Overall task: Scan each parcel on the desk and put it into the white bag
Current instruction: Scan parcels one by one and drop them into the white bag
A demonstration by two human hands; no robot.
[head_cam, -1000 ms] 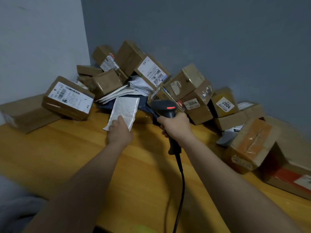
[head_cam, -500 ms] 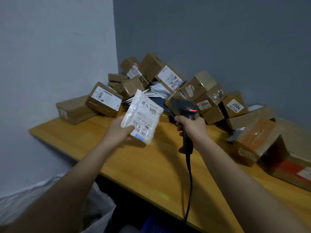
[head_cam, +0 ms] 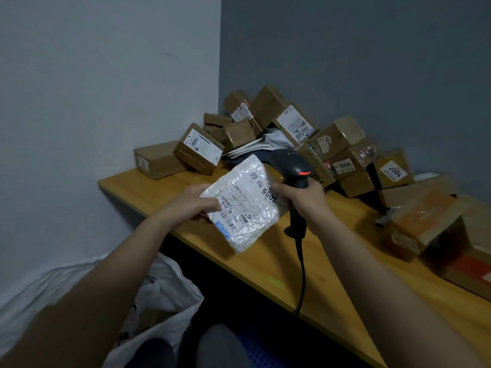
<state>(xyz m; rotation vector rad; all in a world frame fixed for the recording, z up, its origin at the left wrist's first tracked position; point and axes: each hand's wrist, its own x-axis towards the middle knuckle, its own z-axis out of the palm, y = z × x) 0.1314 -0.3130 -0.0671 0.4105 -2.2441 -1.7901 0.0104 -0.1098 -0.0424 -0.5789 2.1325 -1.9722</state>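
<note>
left hand (head_cam: 191, 205) gripping mailer (head_cam: 245, 203) (label partly blurred); scanner (head_cam: 295, 179)

Left hand (head_cam: 191, 203) gripping white bubble mailer (head_cam: 245, 203), right hand (head_cam: 305, 199) holding black scanner (head_cam: 295, 171) above wooden desk (head_cam: 332, 282)

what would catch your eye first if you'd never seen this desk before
A shiny white bubble-wrap mailer held above the wooden desk's edge by the left hand, beside the black handheld barcode scanner in the right hand. Behind, brown cardboard boxes fill the corner.
</note>
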